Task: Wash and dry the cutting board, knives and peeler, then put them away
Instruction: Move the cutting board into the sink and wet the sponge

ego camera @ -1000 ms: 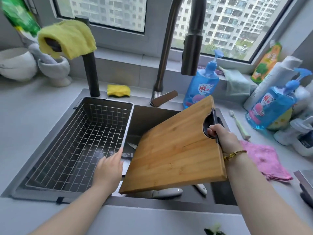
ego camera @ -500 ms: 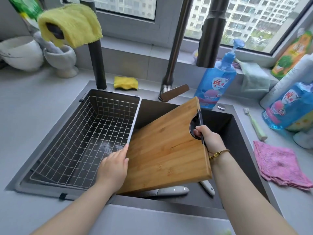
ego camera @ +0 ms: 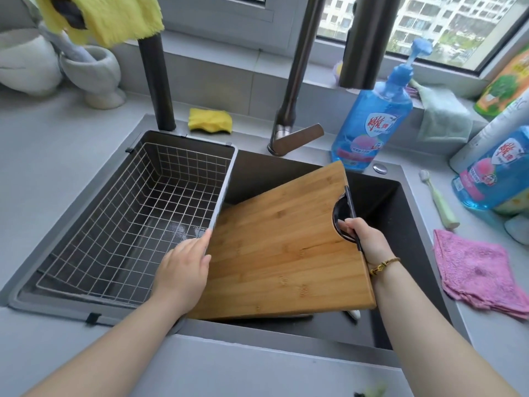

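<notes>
A bamboo cutting board (ego camera: 282,250) lies tilted across the dark sink (ego camera: 398,224). My right hand (ego camera: 365,240) grips its black handle cut-out at the right edge. My left hand (ego camera: 183,270) holds the board's left edge, thumb on top, beside the wire basket. A white knife handle tip (ego camera: 353,313) pokes out below the board's near right corner. The rest of the knives lie hidden under the board, and no peeler is visible.
A wire drying basket (ego camera: 137,222) fills the sink's left half. The faucet (ego camera: 297,70) rises behind, its spray head above the board. Yellow sponge (ego camera: 210,120), blue soap bottles (ego camera: 372,118), a toothbrush (ego camera: 436,199) and a pink cloth (ego camera: 481,270) sit around the rim.
The board has come down lower into the sink and now covers the knives. My left hand went from the basket's edge onto the board's left edge.
</notes>
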